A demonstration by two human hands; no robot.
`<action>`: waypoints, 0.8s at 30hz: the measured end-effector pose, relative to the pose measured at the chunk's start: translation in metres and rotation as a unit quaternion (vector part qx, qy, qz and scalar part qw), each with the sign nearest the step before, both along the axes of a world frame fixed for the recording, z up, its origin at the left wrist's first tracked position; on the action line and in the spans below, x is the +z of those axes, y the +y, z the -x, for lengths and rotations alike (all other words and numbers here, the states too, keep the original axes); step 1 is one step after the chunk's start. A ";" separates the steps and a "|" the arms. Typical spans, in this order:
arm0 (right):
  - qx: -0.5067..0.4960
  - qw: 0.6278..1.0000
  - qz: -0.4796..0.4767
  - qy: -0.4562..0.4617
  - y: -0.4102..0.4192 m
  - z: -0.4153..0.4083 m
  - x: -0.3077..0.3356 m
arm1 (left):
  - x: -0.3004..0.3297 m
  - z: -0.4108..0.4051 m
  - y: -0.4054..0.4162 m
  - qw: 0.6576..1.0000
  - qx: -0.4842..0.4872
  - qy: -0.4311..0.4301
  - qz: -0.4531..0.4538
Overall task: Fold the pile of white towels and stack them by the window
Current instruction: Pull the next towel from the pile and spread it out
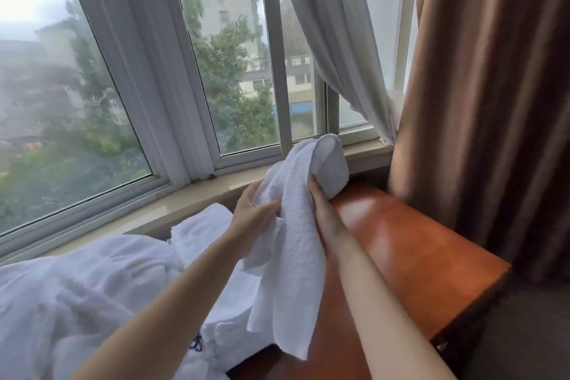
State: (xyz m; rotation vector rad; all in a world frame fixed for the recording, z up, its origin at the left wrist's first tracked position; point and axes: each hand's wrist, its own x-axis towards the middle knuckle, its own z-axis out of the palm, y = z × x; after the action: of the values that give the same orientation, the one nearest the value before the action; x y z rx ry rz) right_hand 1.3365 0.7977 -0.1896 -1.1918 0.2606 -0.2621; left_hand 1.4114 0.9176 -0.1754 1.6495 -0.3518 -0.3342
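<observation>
Towel (296, 225) is held up over the wooden table (410, 244) near the window sill (197, 194), left hand (253, 219) pinching one edge and right hand (324, 210) gripping the bunched top, probably so it hangs straight for folding, with the unfolded pile (92, 281) just beside it.

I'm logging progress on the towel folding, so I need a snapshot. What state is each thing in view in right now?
White towel: held up in both hands, hanging loose, not yet folded.
Left hand: grips the towel's left edge.
Right hand: grips the towel's right side.
Pile of white towels: crumpled, unfolded, on the left.
Wooden table: bare where visible, no stack on it.
Sheer curtain: drawn aside.
Brown curtain: hanging, gathered on the right.
Window: looks shut.
</observation>
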 end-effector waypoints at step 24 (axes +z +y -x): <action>-0.119 0.983 0.067 0.120 -0.263 0.038 -0.049 | -0.061 0.029 -0.272 0.993 -0.073 0.073 -0.059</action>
State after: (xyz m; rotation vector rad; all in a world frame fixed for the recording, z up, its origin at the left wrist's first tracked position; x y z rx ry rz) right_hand 1.2988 0.5345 -0.2383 -1.3276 0.6067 -0.3481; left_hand 1.3827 0.6459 -0.2360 1.7068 -0.3477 -0.5928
